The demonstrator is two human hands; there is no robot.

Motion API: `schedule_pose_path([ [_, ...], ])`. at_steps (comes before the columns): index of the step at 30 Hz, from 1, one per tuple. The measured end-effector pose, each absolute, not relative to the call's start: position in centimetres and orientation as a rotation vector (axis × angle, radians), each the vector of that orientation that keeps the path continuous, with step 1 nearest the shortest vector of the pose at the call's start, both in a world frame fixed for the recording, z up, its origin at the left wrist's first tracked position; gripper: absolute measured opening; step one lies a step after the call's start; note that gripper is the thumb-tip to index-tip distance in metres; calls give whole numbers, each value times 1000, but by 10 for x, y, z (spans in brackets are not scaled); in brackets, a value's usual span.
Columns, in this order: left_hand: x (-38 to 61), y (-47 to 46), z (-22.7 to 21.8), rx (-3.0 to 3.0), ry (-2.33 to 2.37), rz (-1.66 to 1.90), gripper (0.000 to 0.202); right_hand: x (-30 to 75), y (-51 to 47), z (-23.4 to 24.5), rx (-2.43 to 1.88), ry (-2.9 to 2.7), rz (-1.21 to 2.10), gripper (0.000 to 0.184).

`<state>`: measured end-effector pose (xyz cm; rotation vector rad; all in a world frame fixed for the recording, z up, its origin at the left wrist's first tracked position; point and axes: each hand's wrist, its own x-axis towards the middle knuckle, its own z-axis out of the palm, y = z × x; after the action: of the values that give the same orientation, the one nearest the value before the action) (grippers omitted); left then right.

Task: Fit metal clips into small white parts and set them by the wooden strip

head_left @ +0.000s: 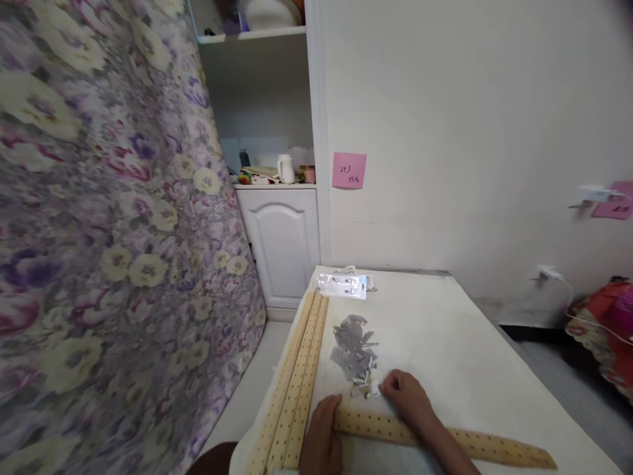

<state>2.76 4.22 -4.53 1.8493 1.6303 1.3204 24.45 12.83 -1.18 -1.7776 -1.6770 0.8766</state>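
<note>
On a white table, my left hand lies on the end of a wooden strip with holes that runs across the near edge. My right hand rests over the same strip, its fingers pinched at the near edge of a pile of small silvery metal pieces. What the fingers hold is too small to make out. Three more perforated wooden strips lie side by side along the table's left edge.
A clear plastic packet lies at the table's far end. A floral cloth hangs on the left. A white cabinet with a jug stands behind, a pink note is on the wall, and red fabric lies at right.
</note>
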Motion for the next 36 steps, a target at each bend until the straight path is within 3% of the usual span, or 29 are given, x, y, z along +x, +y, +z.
schedule_pose_path([
  [8,28,41,-42,1846,1645,1301,48,235,120,-8,-1801,-1631,875,10],
  [18,26,40,-43,1851,1666,1323,45,247,117,-8,-1528,-1506,948,16],
  [27,39,24,5,1610,1546,1459,24,229,81,21,-1039,-973,1516,32],
  [31,63,21,29,1296,1320,1339,24,207,57,39,-817,-763,1671,29],
  [36,82,31,24,944,1111,1391,24,189,41,48,-607,-645,1784,25],
])
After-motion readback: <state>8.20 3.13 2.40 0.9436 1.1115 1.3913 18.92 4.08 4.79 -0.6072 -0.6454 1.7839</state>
